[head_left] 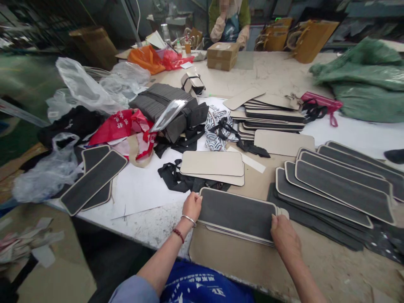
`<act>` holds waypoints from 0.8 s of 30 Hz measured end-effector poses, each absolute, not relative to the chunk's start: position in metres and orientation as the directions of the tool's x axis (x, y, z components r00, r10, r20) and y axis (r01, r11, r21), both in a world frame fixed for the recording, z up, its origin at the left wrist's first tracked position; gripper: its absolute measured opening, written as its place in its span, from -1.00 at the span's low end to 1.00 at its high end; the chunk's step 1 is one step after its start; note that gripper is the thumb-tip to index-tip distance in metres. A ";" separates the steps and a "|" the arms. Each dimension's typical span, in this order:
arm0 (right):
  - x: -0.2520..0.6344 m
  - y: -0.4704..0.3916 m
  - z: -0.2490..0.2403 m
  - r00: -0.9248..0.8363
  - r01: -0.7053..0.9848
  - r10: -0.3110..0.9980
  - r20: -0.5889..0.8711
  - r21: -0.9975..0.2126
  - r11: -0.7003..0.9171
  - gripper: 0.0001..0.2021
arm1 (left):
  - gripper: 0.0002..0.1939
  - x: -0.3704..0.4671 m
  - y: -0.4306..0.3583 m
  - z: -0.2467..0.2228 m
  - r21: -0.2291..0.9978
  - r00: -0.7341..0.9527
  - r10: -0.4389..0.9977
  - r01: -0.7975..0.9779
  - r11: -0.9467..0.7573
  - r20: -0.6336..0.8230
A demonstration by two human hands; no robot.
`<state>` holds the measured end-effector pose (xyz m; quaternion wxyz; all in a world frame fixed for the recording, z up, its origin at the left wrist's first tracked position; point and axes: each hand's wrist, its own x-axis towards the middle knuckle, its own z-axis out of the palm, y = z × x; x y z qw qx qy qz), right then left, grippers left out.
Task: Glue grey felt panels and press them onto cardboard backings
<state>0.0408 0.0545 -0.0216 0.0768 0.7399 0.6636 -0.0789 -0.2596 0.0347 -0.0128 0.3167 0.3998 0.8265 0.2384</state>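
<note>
A dark grey rectangular panel with a pale border [236, 212] lies in front of me, on top of other pale-edged pieces. My left hand [192, 207] pinches its upper left corner, a bracelet and a red bead string on the wrist. At the right end, my right hand [285, 235] has its thumb on the panel's face and its fingers curled behind. Just beyond are two beige panels [212, 163], resting on tangled black straps [173, 174]. To the right, several more dark panels [341, 181] overlap in a fanned pile.
Beige boards [268, 113] are stacked farther back. Two or more dark panels [94, 181] lie crossed at the left. Behind them are a red bag [121, 126], a folded grey bundle [162, 103] and clear plastic bags [85, 84]. A person [229, 23] sits across the table behind a cardboard box [222, 56].
</note>
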 end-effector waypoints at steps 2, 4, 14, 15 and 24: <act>0.038 0.054 -0.019 0.125 0.992 0.967 -0.221 0.019 -0.123 -0.72 | -0.81 -0.260 0.035 -0.012 0.637 -0.475 0.817 0.527 0.562 -0.328; 0.036 0.053 -0.017 0.141 0.990 0.967 -0.211 0.024 -0.139 -0.74 | -0.81 -0.260 0.035 -0.012 0.630 -0.464 0.826 0.546 0.552 -0.320; 0.028 0.049 -0.015 0.230 0.969 0.965 -0.129 -0.057 -0.238 -0.81 | -0.91 -0.263 0.031 -0.021 0.629 -0.461 0.869 0.625 0.462 -0.181; 0.028 0.048 -0.016 0.240 0.966 0.963 -0.122 -0.063 -0.249 -0.81 | -0.89 -0.263 0.030 -0.023 0.627 -0.458 0.874 0.635 0.451 -0.164; 0.028 0.042 -0.022 0.312 0.941 0.950 0.002 -0.138 -0.309 -0.82 | -0.86 -0.263 0.026 -0.023 0.693 -0.481 0.865 0.575 0.434 -0.142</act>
